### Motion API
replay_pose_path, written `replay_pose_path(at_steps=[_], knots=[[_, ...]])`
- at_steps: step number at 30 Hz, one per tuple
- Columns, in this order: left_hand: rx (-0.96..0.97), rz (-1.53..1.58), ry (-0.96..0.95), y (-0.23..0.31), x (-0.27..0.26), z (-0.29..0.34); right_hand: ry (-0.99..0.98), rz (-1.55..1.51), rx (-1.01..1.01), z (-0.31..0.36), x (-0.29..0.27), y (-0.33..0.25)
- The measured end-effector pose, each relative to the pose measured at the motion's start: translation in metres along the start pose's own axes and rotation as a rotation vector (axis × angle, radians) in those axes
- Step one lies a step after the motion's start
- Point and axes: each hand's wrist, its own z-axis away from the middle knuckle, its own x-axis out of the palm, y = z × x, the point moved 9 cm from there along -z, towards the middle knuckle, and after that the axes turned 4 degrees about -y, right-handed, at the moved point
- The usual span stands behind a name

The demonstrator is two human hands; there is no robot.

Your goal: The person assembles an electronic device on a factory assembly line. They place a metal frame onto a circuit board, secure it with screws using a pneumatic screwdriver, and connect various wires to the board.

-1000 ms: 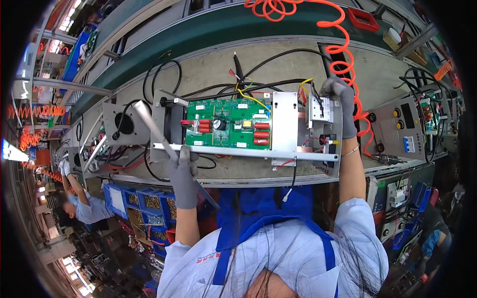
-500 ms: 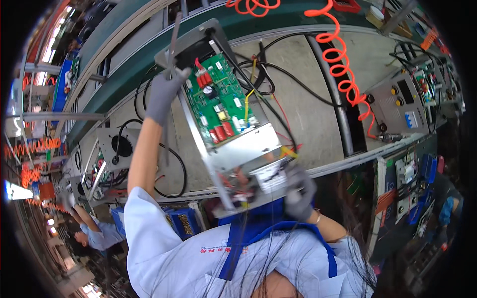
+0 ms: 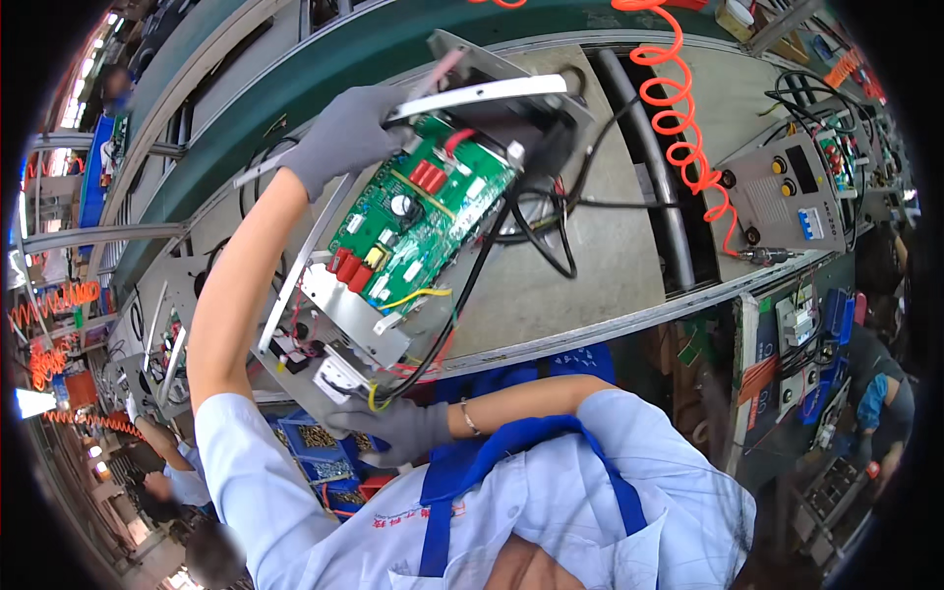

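The open chassis point(image 3: 359, 317), centre-left of frame, is apparently being repositioned. A silver bar point(image 3: 482, 93) is gripped by the left hand point(image 3: 349, 140); whether the right hand point(image 3: 398, 431) grips cannot be told. Steady support seems needed.

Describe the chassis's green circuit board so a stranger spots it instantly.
Over the workbench, find the tilted metal chassis by the gloved left hand. The green circuit board fills its middle, beside a bare silver plate. Unlike the partly hidden green board in the far-right unit, it shows its face broadly.
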Motion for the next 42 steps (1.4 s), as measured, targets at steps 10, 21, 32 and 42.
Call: replay_pose_path(at_steps=[10, 21, 32, 42], knots=[[-0.149, -0.368, 0.122, 0.096, -0.041, 0.069, -0.313, -0.085, 0.209, 0.084, -0.123, -0.023], [-0.52, 0.068, -0.402, 0.197, 0.226, 0.232, -0.052, 0.526, 0.448, 0.164, -0.289, 0.081], [-0.43, 0.01, 0.087, 0.132, 0.347, 0.11, 0.295, 0.313, 0.89, 0.213, -0.369, 0.033], [-0.546, 1.83, 1.08, 0.058, 0.35, 0.143, -0.019, 0.671, 0.087, 0.083, -0.253, -0.041]])
